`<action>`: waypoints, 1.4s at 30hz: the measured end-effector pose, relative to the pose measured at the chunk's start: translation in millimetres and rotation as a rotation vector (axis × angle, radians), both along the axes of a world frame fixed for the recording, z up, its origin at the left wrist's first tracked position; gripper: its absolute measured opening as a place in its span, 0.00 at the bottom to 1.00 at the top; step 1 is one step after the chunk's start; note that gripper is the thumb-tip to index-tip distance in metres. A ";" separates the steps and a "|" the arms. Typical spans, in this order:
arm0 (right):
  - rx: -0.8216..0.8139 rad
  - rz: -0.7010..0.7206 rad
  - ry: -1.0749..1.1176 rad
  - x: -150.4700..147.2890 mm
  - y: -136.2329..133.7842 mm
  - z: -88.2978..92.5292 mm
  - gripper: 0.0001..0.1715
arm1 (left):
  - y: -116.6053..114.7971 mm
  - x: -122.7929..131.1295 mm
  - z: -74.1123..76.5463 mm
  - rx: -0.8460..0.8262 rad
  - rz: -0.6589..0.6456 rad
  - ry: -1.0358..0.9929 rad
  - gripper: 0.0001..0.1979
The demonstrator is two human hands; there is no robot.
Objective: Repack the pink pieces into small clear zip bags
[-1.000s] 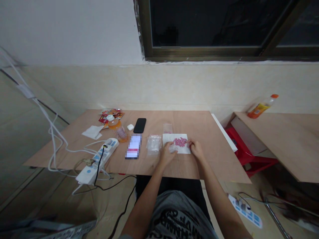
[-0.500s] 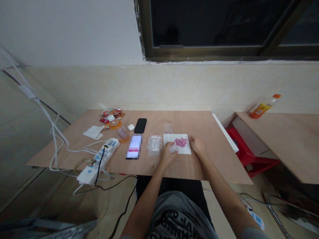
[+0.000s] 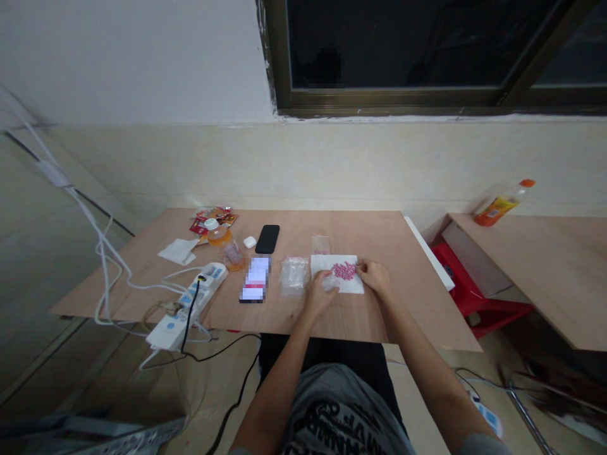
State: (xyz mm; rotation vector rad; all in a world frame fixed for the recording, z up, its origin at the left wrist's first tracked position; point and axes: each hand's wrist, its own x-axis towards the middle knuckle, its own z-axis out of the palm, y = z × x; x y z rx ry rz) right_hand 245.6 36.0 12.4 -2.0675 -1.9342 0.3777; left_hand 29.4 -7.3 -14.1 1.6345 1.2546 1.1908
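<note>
The small pink bead-like pieces [image 3: 344, 271] lie loose in a patch on a rectangular white paper sheet [image 3: 351, 288], between the person's two hands. The right hand [image 3: 374, 276] has come back in over the sheet: half a second ago it sat curled just off the sheet's right edge, and now its fingertips are at the right side of the patch. Those fingers are drawn close together, but whether they grip a piece cannot be told. The left hand [image 3: 319, 292] has stayed where it was, pinching a small clear plastic bag [image 3: 329, 284] at the patch's left side; what that bag contains is too blurred to tell.

Just left of the left hand lie flat transparent plastic bags [image 3: 294, 276]. Just beyond the left hand is a little see-through plastic pouch [image 3: 320, 242], with some pink showing in its nearer end. Farther left of that hand are a phone with a lit, pixelated screen [image 3: 256, 278] and a white-capped clear bottle [image 3: 225, 246] holding orange liquid. Well off to the right of the right hand, an orange-capped plastic bottle [image 3: 497, 210], partly filled with orange drink, stands tilted-looking on another wooden table [image 3: 540, 253].
</note>
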 end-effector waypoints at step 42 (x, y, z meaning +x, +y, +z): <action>0.068 0.183 0.848 -57.6 -30.0 -15.5 0.25 | 13.9 1.3 5.6 0.046 -0.085 0.117 0.30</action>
